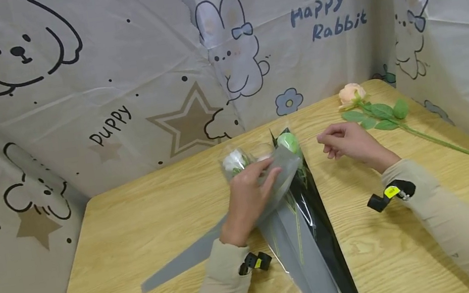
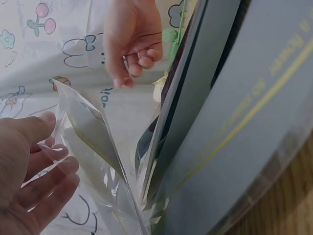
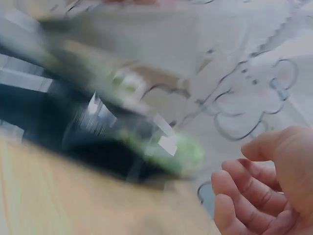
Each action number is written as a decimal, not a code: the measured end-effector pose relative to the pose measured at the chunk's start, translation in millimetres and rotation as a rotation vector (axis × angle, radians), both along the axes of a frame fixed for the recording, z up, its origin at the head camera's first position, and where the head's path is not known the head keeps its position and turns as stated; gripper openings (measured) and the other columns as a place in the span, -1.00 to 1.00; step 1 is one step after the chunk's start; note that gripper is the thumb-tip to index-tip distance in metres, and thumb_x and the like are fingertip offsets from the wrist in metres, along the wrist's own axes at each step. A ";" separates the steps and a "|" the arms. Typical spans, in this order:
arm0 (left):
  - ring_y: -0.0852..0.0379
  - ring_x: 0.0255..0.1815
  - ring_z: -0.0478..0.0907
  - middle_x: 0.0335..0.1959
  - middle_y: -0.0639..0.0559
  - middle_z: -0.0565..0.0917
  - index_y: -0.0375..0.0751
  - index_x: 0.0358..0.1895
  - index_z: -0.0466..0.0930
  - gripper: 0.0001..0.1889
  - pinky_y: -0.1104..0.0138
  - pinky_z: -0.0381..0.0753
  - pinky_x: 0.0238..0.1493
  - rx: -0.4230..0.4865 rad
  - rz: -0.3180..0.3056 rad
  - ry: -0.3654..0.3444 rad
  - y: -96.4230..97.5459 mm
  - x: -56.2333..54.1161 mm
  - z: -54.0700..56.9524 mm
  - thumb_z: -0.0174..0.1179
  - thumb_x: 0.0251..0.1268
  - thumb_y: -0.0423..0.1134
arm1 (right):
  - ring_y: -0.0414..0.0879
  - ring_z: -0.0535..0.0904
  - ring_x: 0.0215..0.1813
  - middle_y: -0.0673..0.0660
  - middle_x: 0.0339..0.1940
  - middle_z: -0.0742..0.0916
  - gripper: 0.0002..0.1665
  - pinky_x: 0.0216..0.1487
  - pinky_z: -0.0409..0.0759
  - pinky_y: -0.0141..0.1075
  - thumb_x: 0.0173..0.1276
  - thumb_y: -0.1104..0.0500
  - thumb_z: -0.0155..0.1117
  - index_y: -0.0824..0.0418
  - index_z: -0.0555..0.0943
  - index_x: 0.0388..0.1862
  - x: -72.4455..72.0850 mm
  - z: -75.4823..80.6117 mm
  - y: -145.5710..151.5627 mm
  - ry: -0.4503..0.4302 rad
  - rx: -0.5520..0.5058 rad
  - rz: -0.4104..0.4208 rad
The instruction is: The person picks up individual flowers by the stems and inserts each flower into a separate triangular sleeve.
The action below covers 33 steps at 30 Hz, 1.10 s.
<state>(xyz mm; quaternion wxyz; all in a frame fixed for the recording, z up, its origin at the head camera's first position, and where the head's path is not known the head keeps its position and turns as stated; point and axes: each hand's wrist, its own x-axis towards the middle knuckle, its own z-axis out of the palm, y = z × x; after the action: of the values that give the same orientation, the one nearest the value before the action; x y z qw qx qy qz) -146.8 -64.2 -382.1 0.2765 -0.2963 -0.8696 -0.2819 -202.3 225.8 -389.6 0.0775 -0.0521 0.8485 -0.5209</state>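
Observation:
My left hand (image 1: 246, 195) pinches the upper edge of a translucent grey flower sleeve (image 1: 281, 175), whose narrow grey end points to the lower left. In the left wrist view, its clear plastic edge (image 2: 58, 115) lies at the thumb and fingers. Beneath are more wrapped flowers: a white one (image 1: 234, 160), a pale one (image 1: 262, 150) partly covered, and a green one (image 1: 289, 143) in a black sleeve (image 1: 319, 224). My right hand (image 1: 353, 145) hovers right of the bundle, fingers loosely curled around nothing. In the right wrist view, the green flower (image 3: 183, 154) is blurred.
A loose peach rose (image 1: 351, 95) with green leaves and a long stem lies at the back right of the wooden table (image 1: 137, 220). A printed cloth (image 1: 138, 70) with cartoon animals hangs behind and along the sides.

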 end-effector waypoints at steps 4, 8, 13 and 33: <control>0.04 -0.07 0.83 -0.01 -0.12 0.84 -0.26 0.06 0.75 -0.67 0.30 0.81 0.00 -0.018 0.010 -0.005 0.8 -0.8 -0.5 0.35 0.40 -0.10 | -0.17 0.74 -0.31 0.19 -0.26 0.79 -0.46 -0.24 0.76 -0.32 0.59 -0.15 0.16 0.33 0.65 0.05 -6.7 -7.0 14.7 0.062 0.136 0.012; 0.05 -0.06 0.83 0.00 -0.10 0.84 -0.23 0.07 0.75 -0.68 0.31 0.81 -0.01 -0.012 0.020 -0.021 -0.9 -0.2 -1.0 0.34 0.41 -0.10 | -0.10 0.73 -0.22 0.28 -0.10 0.80 -0.49 -0.24 0.68 -0.33 0.60 -0.14 0.14 0.28 0.69 0.04 -18.0 -10.6 29.0 0.135 0.269 -0.021; 0.06 -0.08 0.82 -0.01 -0.10 0.84 -0.23 0.07 0.75 -0.68 0.32 0.81 -0.02 -0.010 0.027 -0.022 -4.2 -0.6 -0.7 0.34 0.41 -0.10 | 0.24 0.72 -0.02 0.38 0.00 0.78 -0.55 -0.05 0.64 -0.06 0.57 -0.05 0.15 0.32 0.67 0.03 -35.0 -7.9 45.8 0.260 0.416 -0.089; 0.06 -0.05 0.83 -0.03 -0.10 0.85 -0.25 0.06 0.75 -0.67 0.32 0.80 0.06 -0.045 0.035 -0.001 -7.2 -1.6 -1.5 0.35 0.40 -0.10 | 0.45 0.47 0.12 0.60 0.09 0.61 -0.42 0.22 0.40 0.28 0.52 0.03 0.11 0.58 0.51 0.13 -89.3 -22.0 91.6 0.187 0.586 -0.338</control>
<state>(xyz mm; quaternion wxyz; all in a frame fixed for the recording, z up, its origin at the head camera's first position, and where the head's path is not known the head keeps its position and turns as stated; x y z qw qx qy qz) -148.4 -71.4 -383.5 0.2743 -0.2873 -0.8809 -0.2574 -291.7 317.4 -411.7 -0.0759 0.0660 0.9620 -0.2537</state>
